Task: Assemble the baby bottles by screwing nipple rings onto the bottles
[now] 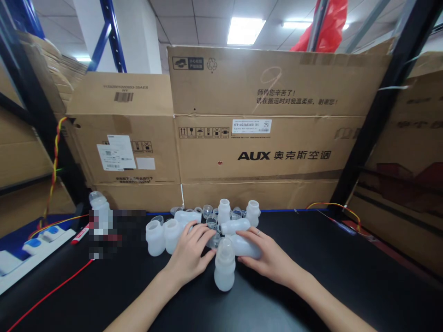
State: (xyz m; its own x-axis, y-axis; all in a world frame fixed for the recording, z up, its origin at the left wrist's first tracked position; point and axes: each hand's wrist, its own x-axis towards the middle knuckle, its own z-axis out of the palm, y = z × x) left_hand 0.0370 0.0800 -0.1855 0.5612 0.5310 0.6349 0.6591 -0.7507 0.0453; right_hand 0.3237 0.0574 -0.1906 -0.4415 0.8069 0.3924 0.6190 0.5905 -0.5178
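Centrally, a cluster of translucent white plastic bottles (pixel 207 226) lies on the black worktable (pixel 311 276), just in front of a wall of cardboard boxes (pixel 263 129). Some bottles stand upright; others lie on their sides, touching one another. Small clear caps (pixel 207 210) sit among them at the back of the cluster.

Left hand (pixel 190 253): palm down, fingers spread and loosely extended, resting against the bottles at the left-centre of the cluster. The fingers are not closed around any one bottle.

Right hand (pixel 268 256): palm down, fingers curved over a bottle lying on its side (pixel 245 247). A ring shows on one finger. Whether the fingers grip this bottle or merely rest on it cannot be determined from this angle.

Between the two hands, a capped bottle (pixel 224 267) lies nearest the camera, its rounded cap end pointing away.

At the left edge: a single upright bottle (pixel 98 205), a red marker (pixel 80 235), a red wire (pixel 51 295), and a white tray holding blue-topped items (pixel 34 244). A blurred patch hides whatever lies just right of the upright bottle.
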